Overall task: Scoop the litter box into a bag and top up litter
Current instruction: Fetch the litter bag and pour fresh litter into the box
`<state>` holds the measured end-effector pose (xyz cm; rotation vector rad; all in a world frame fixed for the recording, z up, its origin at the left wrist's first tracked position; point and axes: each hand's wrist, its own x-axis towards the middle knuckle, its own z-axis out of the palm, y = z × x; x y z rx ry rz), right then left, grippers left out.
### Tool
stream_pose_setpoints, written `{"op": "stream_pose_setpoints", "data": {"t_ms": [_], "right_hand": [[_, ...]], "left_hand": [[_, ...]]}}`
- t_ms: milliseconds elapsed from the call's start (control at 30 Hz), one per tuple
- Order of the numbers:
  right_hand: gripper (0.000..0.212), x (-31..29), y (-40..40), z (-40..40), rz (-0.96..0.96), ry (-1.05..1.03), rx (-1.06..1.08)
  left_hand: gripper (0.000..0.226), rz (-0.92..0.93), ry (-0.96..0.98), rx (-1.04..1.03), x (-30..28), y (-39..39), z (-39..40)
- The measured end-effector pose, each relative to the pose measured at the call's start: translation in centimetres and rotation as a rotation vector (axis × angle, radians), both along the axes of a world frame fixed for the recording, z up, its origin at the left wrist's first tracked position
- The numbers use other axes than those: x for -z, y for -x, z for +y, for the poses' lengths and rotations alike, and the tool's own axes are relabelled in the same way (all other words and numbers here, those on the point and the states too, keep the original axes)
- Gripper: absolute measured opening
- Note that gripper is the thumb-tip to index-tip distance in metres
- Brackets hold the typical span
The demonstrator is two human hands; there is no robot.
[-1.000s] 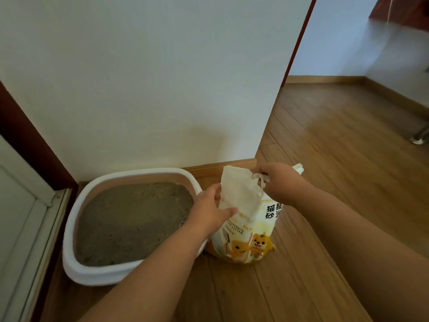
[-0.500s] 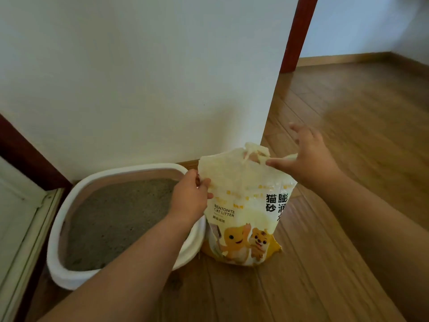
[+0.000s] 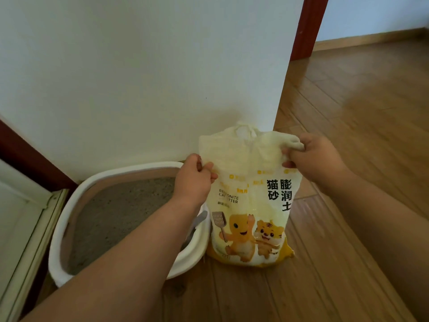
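Half a second ago the right hand (image 3: 318, 159) hung spread; now both it and the left hand (image 3: 195, 177) pinch the litter bag's (image 3: 250, 205) top corners beside the litter box (image 3: 130, 173), likely readying a top-up pour.

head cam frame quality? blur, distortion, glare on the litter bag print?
Head view: wide-angle bowing bends the white wall edge and red door frame; wood floor at right is smeared by motion blur; cat litter bag print reads fairly sharp, its pale top washed out and low in contrast; soft daylight, weak shadows; left hand and right hand in focus.
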<state>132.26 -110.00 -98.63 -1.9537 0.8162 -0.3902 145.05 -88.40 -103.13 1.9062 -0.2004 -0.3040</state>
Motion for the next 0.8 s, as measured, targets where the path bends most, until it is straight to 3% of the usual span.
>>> {"op": "stream_pose_setpoints", "data": {"t_ms": [100, 400, 633, 800], "right_hand": [[0.014, -0.4, -1.3, 0.1, 0.023, 0.12, -0.042], [0.015, -1.7, -6.0, -2.8, -0.06, 0.209, -0.002], [0.016, -0.8, -11.7, -4.7, -0.152, 0.143, 0.01], [0.019, -0.9, -15.1, -4.9, -0.154, 0.127, -0.022]], "left_hand": [[0.009, -0.027, -0.006, -0.024, -0.2, -0.4, -0.2], [0.009, -0.117, -0.06, -0.102, -1.6, -4.7, -1.1], [0.004, -0.038, -0.015, -0.228, -2.7, -10.2, -3.7], [0.016, 0.069, -0.018, -0.209, -3.8, -13.4, -4.7]]}}
